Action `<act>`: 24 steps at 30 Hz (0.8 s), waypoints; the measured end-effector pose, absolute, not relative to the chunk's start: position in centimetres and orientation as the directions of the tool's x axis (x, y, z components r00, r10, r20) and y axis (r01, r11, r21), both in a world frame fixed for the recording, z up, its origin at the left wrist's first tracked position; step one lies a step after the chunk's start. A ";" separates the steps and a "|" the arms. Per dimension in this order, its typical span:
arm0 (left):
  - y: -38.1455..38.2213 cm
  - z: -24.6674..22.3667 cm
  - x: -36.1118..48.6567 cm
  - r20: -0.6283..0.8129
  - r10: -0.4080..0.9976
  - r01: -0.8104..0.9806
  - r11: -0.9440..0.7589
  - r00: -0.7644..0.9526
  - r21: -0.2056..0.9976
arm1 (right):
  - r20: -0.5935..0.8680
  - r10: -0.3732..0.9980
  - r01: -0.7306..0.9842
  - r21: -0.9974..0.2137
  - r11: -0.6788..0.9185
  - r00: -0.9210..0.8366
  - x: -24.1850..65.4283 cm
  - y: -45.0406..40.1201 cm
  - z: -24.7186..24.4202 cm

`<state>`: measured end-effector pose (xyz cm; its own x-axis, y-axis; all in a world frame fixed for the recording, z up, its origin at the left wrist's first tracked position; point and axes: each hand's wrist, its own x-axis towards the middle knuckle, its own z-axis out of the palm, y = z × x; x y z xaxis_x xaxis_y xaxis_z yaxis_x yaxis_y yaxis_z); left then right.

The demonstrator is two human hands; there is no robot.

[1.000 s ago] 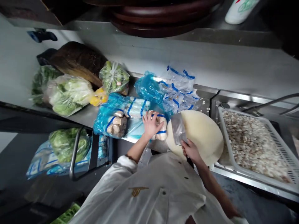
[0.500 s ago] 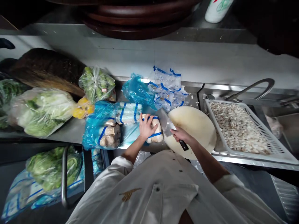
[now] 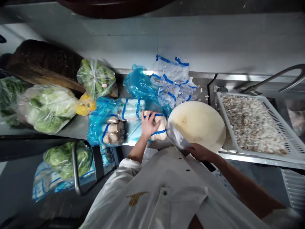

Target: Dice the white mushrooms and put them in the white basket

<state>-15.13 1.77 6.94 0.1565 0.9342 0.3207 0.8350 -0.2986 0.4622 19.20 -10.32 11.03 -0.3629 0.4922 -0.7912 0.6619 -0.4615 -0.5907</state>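
Note:
My left hand (image 3: 149, 124) lies over a clear, blue-striped pack of pale, thick mushrooms (image 3: 159, 135), its fingers spread and bent around the pack. In my right hand (image 3: 199, 151) is a cleaver (image 3: 177, 137), held by its dark handle. The blade slants over the front left edge of a round white chopping board (image 3: 196, 122), with its tip close to the mushroom pack's right end. More mushroom packs (image 3: 113, 133) rest in an open blue plastic bag (image 3: 95, 127) to the left.
A white perforated tray (image 3: 234, 136) of chopped pieces sits at the right by a tap (image 3: 271, 79). Torn clear wrappers (image 3: 172, 74) lie behind the board. Bagged leafy greens (image 3: 47, 108), bagged green vegetables (image 3: 96, 78) and yellow peppers (image 3: 86, 104) stand at left.
The cleaver has come down and toward my body, its blade now more tilted. My left hand stays on the mushroom pack. The whole view has shifted downward.

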 end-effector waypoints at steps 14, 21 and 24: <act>1.5 8.0 -14.5 0.166 0.984 0.911 -0.132 0.071 0.390 | -0.735 0.588 0.722 -0.604 -0.339 -0.339 23.9 -15.0 12.1; -0.1 8.1 -5.5 0.101 0.970 0.962 0.201 -0.222 0.185 | -0.543 0.823 0.866 -0.479 -0.142 -0.165 28.0 -13.7 11.7; 0.0 7.9 -3.0 0.088 0.967 0.969 0.233 -0.239 0.078 | -0.558 0.828 0.936 -0.318 -0.150 -0.058 27.8 -12.1 10.8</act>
